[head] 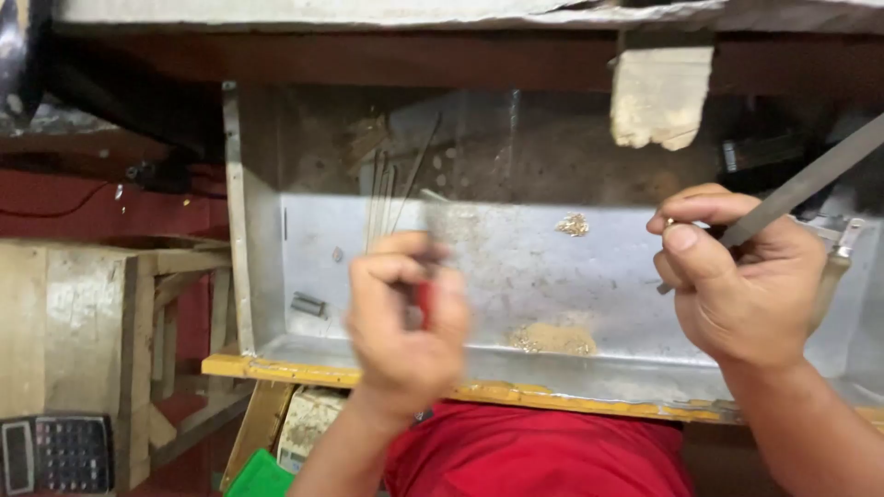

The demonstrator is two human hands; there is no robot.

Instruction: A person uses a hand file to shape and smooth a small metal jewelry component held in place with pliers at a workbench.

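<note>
Metal file (810,179): long, flat, grey, gripped at its lower end by the right hand (737,276), blade running up toward 2 o'clock and out of the frame. Thumb pressed along the file's near side, fingers curled round it; a small pale bit shows at the fingertips (669,222), too small to identify

Left hand (405,322), at 9 o'clock from the right one and well apart from it, is blurred. Closed into a loose fist around something with a red part (424,302); what it is cannot be told

Both hands hover over a shallow sheet-metal tray (571,267) with a raised left wall and a back wall. On the tray floor: a heap of tan filings (555,339) between the two hands at about 6 o'clock, a smaller glittering yellow scrap pile (573,225) at 12 o'clock from it, a short dark metal cylinder (309,304) by the left wall, and thin rods (387,189) leaning in the back left corner

Tray front sits on a yellow-painted wooden edge (304,373). A pale worn wooden block (660,97) juts down from the worktop above, at 12 o'clock from the right hand. Red garment (534,456) at bottom centre; a calculator (57,453) at the lower left corner, beside a wooden stool frame (138,331)
</note>
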